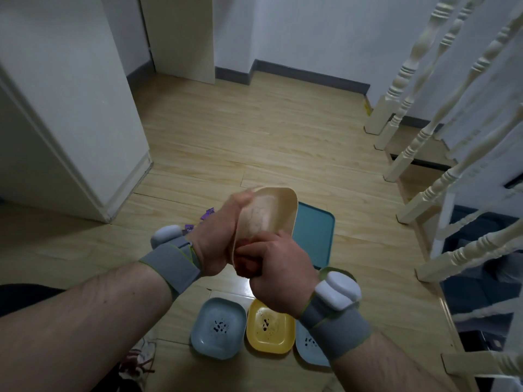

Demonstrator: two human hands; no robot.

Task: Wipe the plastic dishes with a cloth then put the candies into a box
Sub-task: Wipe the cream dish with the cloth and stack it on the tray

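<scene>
1. Gripping a cream plastic dish (271, 205) by its edge, the person's left hand (218, 236) holds it tilted up on its side at the centre of the view, hollow face turned toward the right hand (278, 264), whose fingers curl round a bunched reddish cloth (246, 265) pressed at the dish's lower rim.
2. Wiping well likely means bracing the dish firmly while the cloth sweeps the whole hollow, corners included.
3. Smooth, rounded-rectangular and shallow, the dish looks light and slippery.
4. At six o'clock, on the pale wood-grain floor (254, 137), lie a blue dish (218, 328), a yellow dish (270, 329) and a second blue dish (308, 349), all speckled with dark spots, apparently still unwiped.
5. At three o'clock rests a teal tray (314, 236); purple candies (208, 214) peek out at nine o'clock.
</scene>
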